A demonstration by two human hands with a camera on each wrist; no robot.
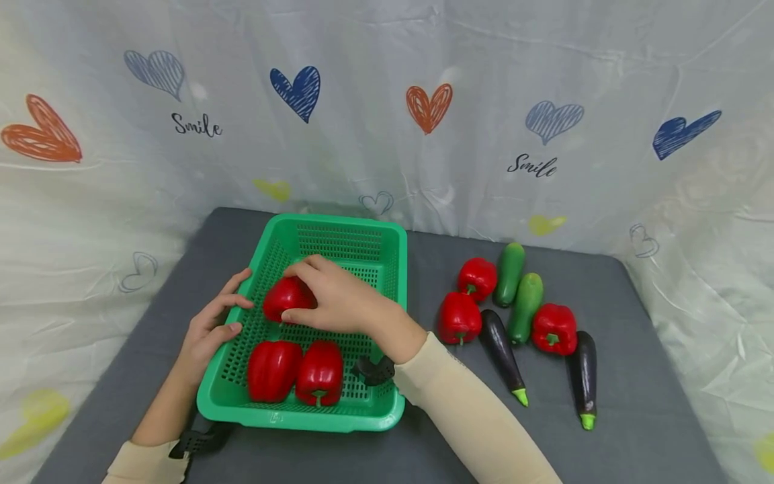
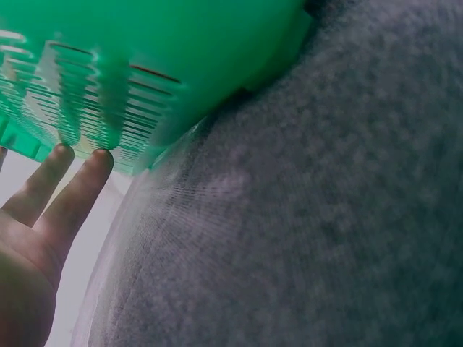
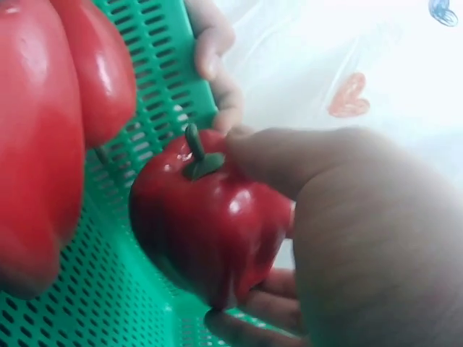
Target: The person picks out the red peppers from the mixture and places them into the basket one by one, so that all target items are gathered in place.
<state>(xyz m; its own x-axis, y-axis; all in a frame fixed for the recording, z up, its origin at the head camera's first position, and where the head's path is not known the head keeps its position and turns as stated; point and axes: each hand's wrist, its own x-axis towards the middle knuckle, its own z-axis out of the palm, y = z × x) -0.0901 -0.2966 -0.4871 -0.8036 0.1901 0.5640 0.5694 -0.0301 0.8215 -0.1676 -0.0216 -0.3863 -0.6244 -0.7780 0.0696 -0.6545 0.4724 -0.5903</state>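
- Red bell pepper [image 1: 287,300] sits within the green basket [image 1: 302,420], left of the picture's centre in the head view; whether it touches the basket floor cannot be told.
- Right hand [image 1: 335,299] grips this pepper, thumb on the stem side and fingers curled round the far side, as the right wrist view shows.
- Left hand [image 1: 208,329] touches the basket's left rim and slotted wall, its fingers spread and relaxed rather than wrapped round anything.
- Judging by its even gloss, the pepper should be fairly light and firm, with a smooth skin that could slip under a fingertip pinch; knocks might mark it if it is real. Its broad, lobed sides offer a better hold than the short green stem [image 3: 198,155].
- Two more peppers, a left one [image 1: 274,371] and a right one [image 1: 319,373], lie side by side at the basket's near end, limiting room below the held one. The left wall is close by, and the right forearm crosses the basket's right rim.
- On the grey table [image 1: 653,410], right of centre, lie three loose peppers [image 1: 459,317], two cucumbers [image 1: 527,308] and two eggplants [image 1: 503,353], well apart from the basket.
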